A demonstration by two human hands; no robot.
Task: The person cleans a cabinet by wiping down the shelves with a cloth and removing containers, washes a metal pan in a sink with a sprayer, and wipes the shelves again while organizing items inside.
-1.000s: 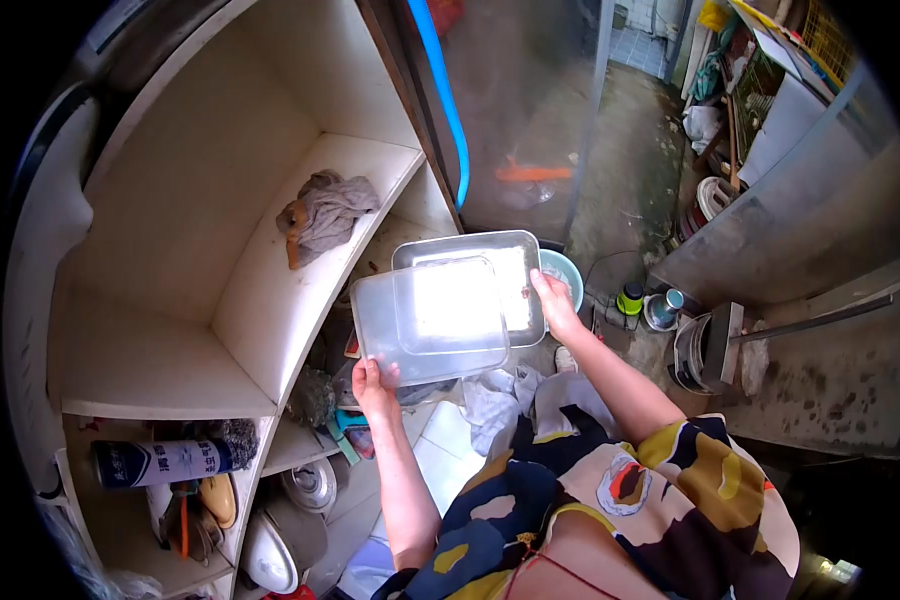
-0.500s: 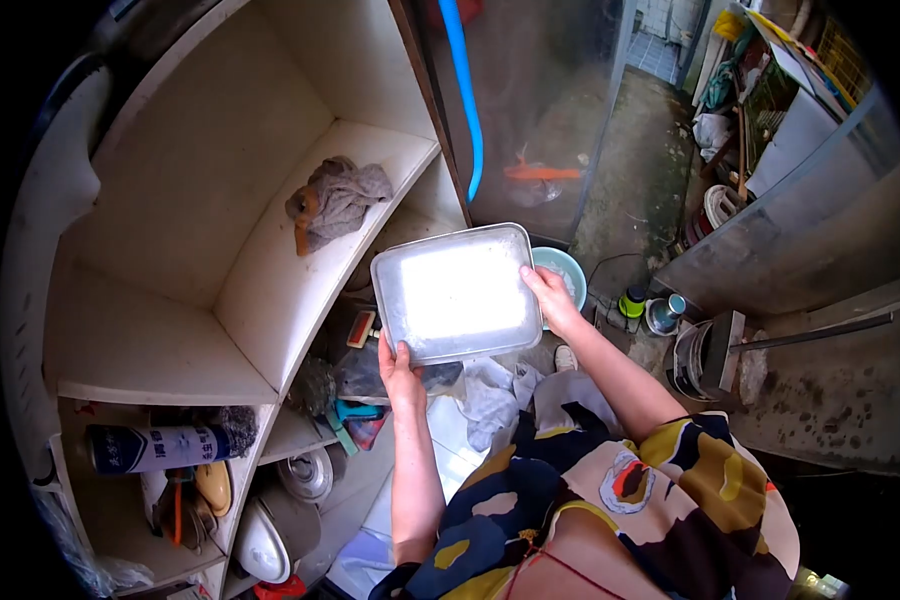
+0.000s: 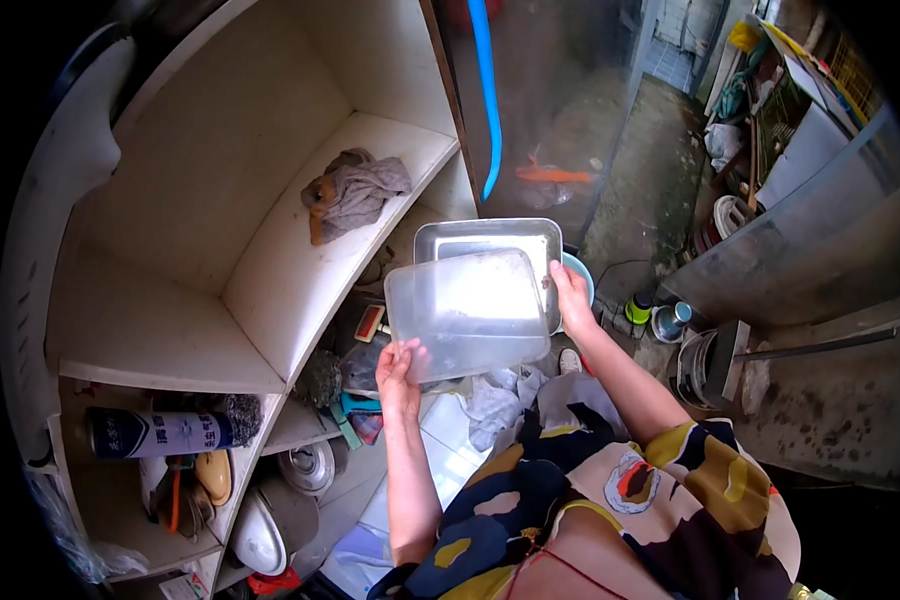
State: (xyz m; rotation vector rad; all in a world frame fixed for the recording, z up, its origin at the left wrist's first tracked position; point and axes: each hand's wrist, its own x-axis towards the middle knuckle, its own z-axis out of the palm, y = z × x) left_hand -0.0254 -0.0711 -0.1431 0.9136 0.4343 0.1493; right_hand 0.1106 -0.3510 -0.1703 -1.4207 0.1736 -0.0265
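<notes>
A translucent rectangular lid [image 3: 467,318] is pinched at its lower left corner by my left hand [image 3: 398,382]. Behind it, my right hand [image 3: 573,300] grips the right edge of a shallow metal tray [image 3: 487,229]. The lid overlaps most of the tray and sits lower and to the left of it, so the tray's upper and right rims show. Bright light reflects in the middle of both. Left of them, a crumpled grey cloth [image 3: 356,192] lies on the cabinet shelf.
A white cabinet [image 3: 300,270] fills the left, with a spray can [image 3: 160,432] and pot lids [image 3: 260,535] in its lower parts. Behind my right hand is a light blue basin [image 3: 578,268]. A green-capped jar [image 3: 638,307] and a long-handled dustpan [image 3: 725,362] stand at right.
Half a second ago the lid lay over the tray; now my left hand has drawn it down and left, uncovering the tray's upper and right parts. The view has shifted slightly.
</notes>
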